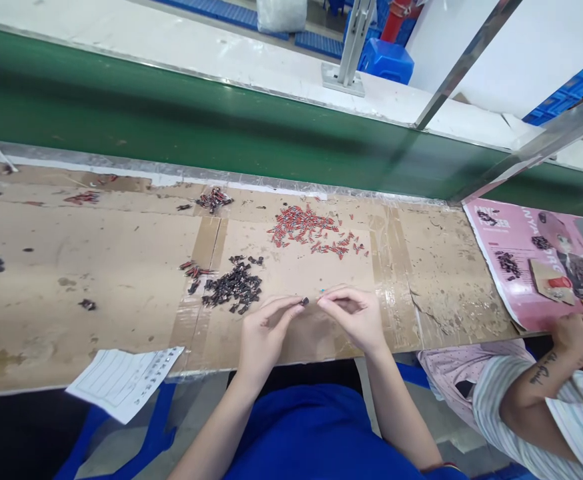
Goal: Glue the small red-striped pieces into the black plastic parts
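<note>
My left hand [267,325] pinches a small black part [305,301] between thumb and fingertips above the front of the cardboard-covered bench [291,275]. Facing it a short gap away, my right hand [354,312] is closed in a pinch; a tiny greenish tip shows at its fingers, too small to name. A heap of similar black parts [234,288] lies to the left of my left hand. Farther back, many thin red pieces with metal bits [301,223] are spread in a loose pile. A few red-and-black pieces [195,269] lie beside the black heap.
Another cluster of red-and-black pieces [214,199] lies toward the back. A paper sheet [126,380] hangs over the front edge. The green conveyor belt [171,113] runs behind the bench. At right, another person's hands [576,333] work over a pink sheet [511,293].
</note>
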